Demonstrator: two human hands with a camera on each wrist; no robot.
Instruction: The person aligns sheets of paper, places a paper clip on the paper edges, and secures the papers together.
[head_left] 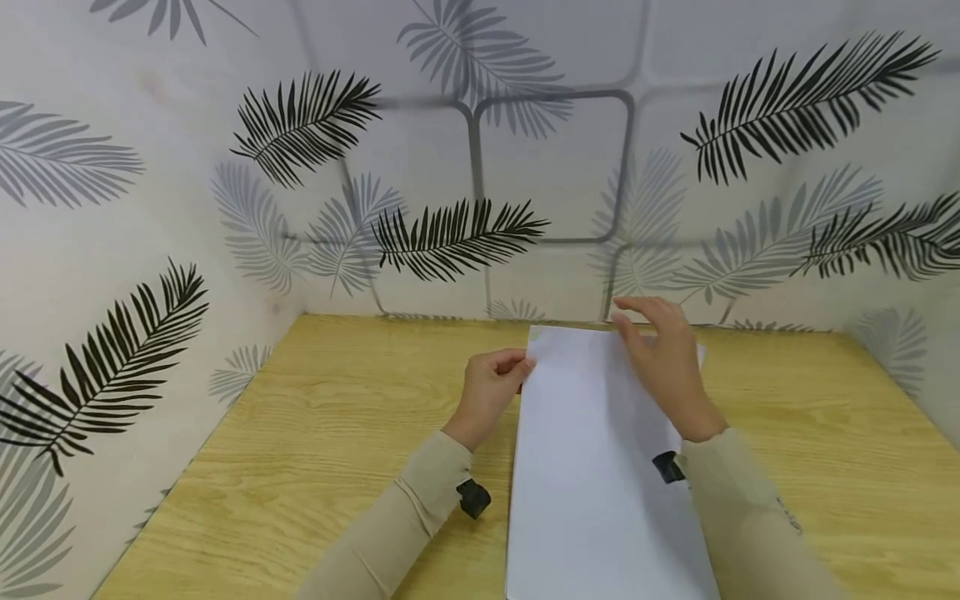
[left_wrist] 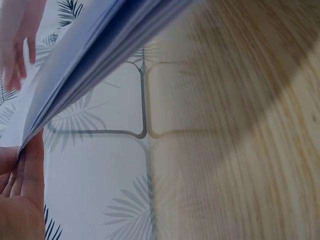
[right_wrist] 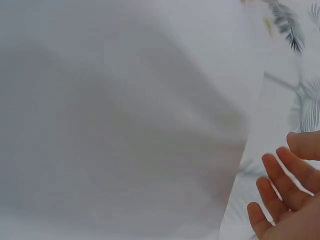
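Observation:
A stack of white paper sheets stands long side toward me, right of the table's middle. My left hand pinches its left edge near the far corner, thumb on top and fingers beneath. In the left wrist view, the layered edges of the sheets fan slightly above the table, and the fingers support them from below. Over the far right part of the paper hovers my right hand, thumb and fingers parted. The right wrist view shows that hand with spread, gently bent fingers holding nothing, beside the paper's edge.
The wood-grain table runs back to a wall covering with a feather-leaf print. More of the same print covers the left side. Black wrist cameras sit on both beige sleeves.

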